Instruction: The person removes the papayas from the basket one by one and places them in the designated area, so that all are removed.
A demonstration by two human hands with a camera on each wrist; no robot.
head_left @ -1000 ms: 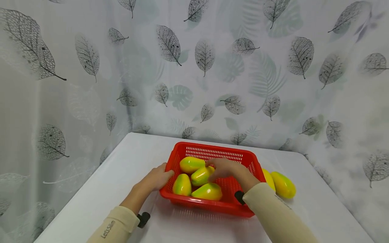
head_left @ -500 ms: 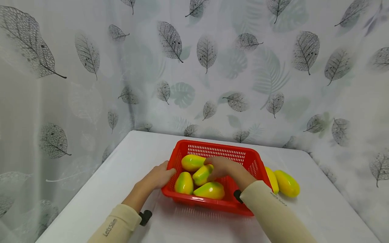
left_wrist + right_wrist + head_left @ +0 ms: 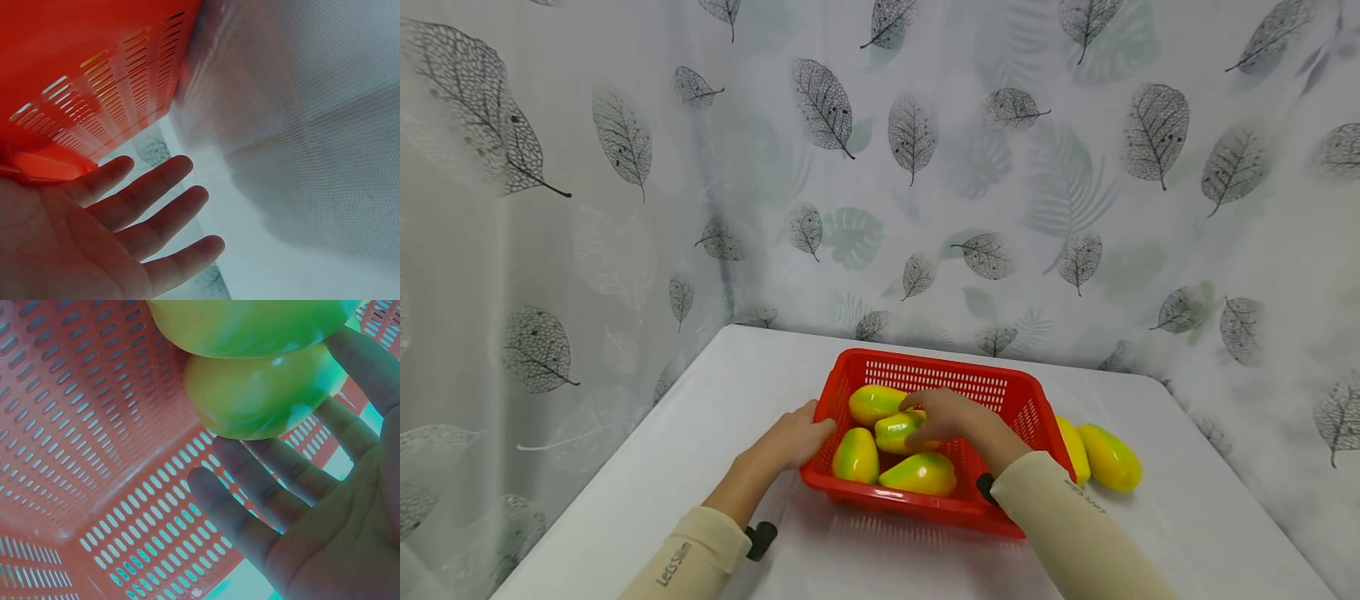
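Tipped flatter than a moment ago, the middle fruit [image 3: 892, 434] lies toward nine o'clock in the red basket [image 3: 887, 495], right hand [image 3: 949, 415] spread wide beside it! Left hand [image 3: 796, 437], fingers straight, rests on the nine-o'clock rim; gentle touches should keep neighbouring fruits [image 3: 855, 457] settled.

Mid fruit [image 3: 892, 432] pt. hidden bhd R fingers [image 3: 927, 402].

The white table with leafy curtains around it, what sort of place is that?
Probably an indoor corner screened off as a work spot, though I can't tell in what building. Leaf-printed curtains hang behind the white table, and there's a red basket of yellow-green fruit.
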